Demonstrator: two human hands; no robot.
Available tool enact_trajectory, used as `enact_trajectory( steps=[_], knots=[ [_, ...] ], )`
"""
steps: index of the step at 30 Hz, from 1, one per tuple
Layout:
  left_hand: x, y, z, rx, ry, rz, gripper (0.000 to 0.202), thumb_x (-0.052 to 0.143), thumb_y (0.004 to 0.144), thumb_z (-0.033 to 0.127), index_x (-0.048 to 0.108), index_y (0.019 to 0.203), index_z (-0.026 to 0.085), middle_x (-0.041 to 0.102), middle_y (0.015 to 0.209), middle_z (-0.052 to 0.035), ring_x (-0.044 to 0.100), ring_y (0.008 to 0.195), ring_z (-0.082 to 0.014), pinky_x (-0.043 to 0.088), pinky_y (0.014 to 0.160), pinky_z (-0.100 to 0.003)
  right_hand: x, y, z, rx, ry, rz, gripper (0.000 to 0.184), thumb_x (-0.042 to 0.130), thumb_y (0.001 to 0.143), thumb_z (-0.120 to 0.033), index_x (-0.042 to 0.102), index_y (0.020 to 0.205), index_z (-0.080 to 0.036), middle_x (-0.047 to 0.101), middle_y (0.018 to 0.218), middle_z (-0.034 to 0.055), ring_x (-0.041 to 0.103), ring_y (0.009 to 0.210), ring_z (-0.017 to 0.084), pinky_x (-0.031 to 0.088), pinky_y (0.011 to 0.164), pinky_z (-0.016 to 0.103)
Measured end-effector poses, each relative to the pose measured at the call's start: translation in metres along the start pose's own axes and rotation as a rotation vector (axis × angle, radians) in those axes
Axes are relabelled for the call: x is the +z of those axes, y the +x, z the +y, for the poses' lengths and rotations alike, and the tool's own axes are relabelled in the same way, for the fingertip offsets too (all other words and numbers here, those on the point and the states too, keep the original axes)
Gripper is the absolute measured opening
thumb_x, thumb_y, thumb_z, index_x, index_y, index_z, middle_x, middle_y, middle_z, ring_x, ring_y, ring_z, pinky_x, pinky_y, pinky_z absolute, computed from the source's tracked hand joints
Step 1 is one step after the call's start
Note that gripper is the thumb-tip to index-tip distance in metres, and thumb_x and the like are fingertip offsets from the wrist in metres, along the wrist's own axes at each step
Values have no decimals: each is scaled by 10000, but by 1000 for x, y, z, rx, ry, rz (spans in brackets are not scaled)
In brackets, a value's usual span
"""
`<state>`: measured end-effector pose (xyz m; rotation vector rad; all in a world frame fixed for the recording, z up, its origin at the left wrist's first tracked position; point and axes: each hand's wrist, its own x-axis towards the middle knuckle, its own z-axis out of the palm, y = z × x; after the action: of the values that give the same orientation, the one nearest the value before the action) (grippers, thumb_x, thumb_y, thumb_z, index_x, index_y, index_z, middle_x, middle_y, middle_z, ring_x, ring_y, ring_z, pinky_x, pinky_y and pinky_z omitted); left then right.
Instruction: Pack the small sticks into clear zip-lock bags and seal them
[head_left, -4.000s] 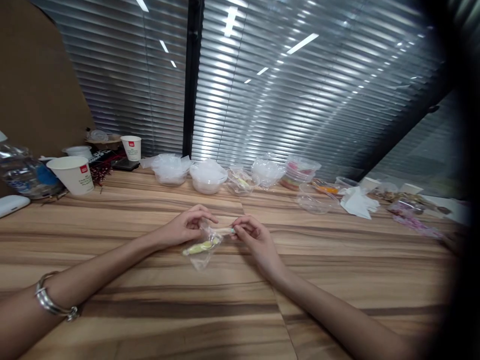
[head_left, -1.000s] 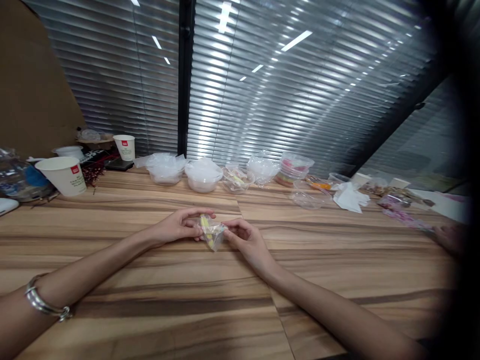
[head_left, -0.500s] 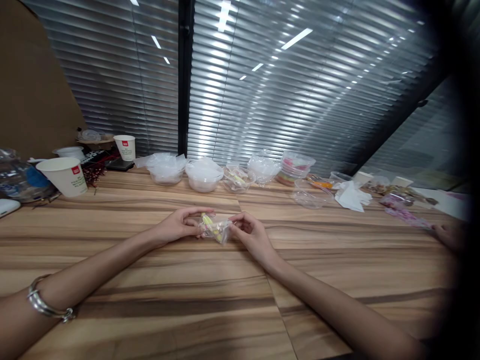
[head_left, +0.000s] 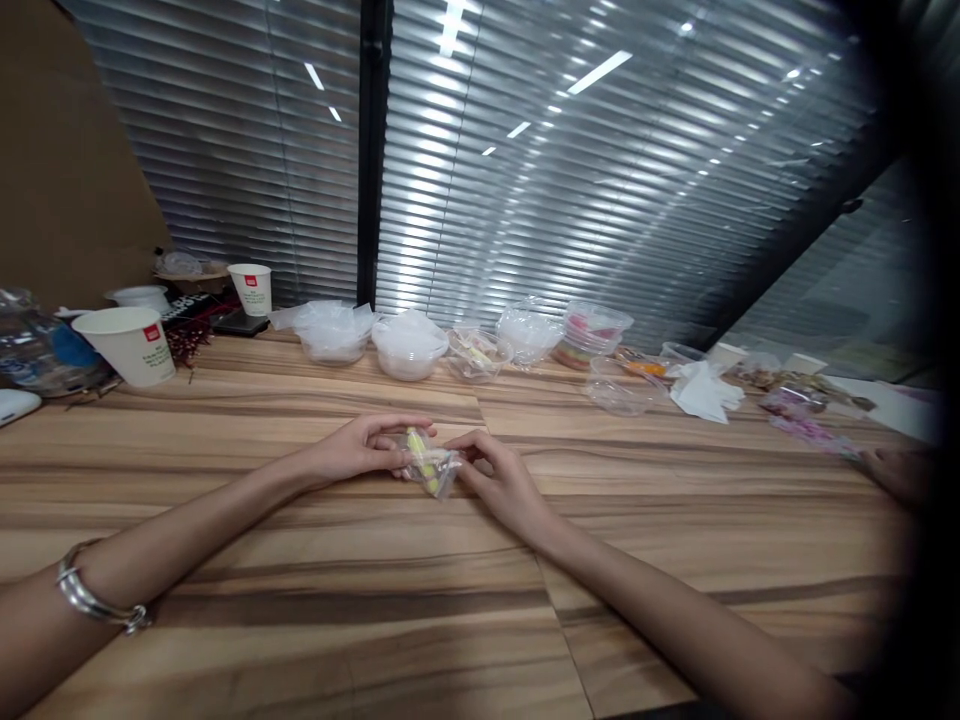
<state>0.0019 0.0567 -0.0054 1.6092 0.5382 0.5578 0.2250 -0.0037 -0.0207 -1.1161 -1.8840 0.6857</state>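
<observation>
A small clear plastic bag with a yellow-green thing inside is bunched up between my two hands, just above the wooden table. My left hand pinches the bag's left side with thumb and fingers. My right hand pinches its right side with curled fingers. A silver bracelet sits on my left wrist.
Along the back edge stand several clear plastic bowls and tubs, some with coloured pieces, and white tissue. White paper cups and a water bottle are at the left. Another person's hand rests at the right edge.
Four seconds ago the bag hung stretched out long between my hands. Now it is folded into a small bundle, and both hands have closed in on it.
</observation>
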Motion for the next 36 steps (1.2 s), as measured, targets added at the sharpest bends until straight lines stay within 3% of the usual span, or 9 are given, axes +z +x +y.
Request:
enact_trajectory(
  steps=[4,10,14,16,23,26,30,33,36],
  knots=[
    [2,-1,0,4,37,4,542,641,744,240,473,1259,209,626,1110,-83,622,897,-189,488,788,-298,-1,1,2,8,-28,82,78,523,831,-220,582,863,-181,618,823,30,561,748,157,438,676,276],
    [3,-2,-4,18,51,-32,618,659,719,208,431,1292,242,589,1176,-93,591,1005,-217,476,837,-332,-1,0,4,-28,-111,108,64,529,833,-234,565,854,-186,619,812,30,563,735,160,435,660,274],
    [2,-2,-5,9,78,-33,600,653,726,219,437,1285,237,636,1076,-89,613,953,-216,492,798,-335,-3,-1,3,-151,-202,7,151,511,837,-180,555,979,-204,616,955,49,557,890,183,427,775,309],
    [2,-2,-3,6,88,-51,595,658,721,217,446,1277,235,627,1092,-90,610,960,-219,492,802,-338,-4,-2,2,-174,-234,-31,109,511,844,-199,562,940,-197,616,925,49,555,869,181,427,755,303],
    [5,-2,2,-2,143,-73,519,631,749,253,484,1247,227,651,1052,-78,630,898,-216,499,781,-335,4,-3,-1,-32,-213,49,183,565,813,-296,500,685,-181,577,701,15,523,643,144,404,576,259],
    [5,-2,0,-18,102,-7,494,659,722,247,524,1196,211,667,997,-72,643,840,-207,508,747,-321,-5,4,0,-9,-25,6,92,600,783,-279,567,782,-193,617,804,24,567,761,165,448,696,296],
    [1,2,-6,54,-79,303,479,676,704,246,529,1157,197,618,1092,-90,644,800,-184,513,734,-319,-31,19,0,124,596,-12,363,599,772,-256,510,1125,-254,523,1246,40,467,1169,198,365,984,370],
    [-4,5,-11,103,-184,521,470,679,698,233,523,1139,197,607,1089,-87,644,807,-172,508,761,-322,-45,24,-2,267,986,-99,355,493,826,-258,478,1177,-207,482,1308,79,425,1228,206,285,1061,404],
    [-7,7,-12,103,-237,567,464,691,680,216,530,1115,190,621,1037,-72,646,774,-155,507,763,-310,-45,22,-4,323,1116,-143,365,469,815,-217,476,1177,-171,476,1314,105,416,1237,217,265,1077,425]
  ],
)
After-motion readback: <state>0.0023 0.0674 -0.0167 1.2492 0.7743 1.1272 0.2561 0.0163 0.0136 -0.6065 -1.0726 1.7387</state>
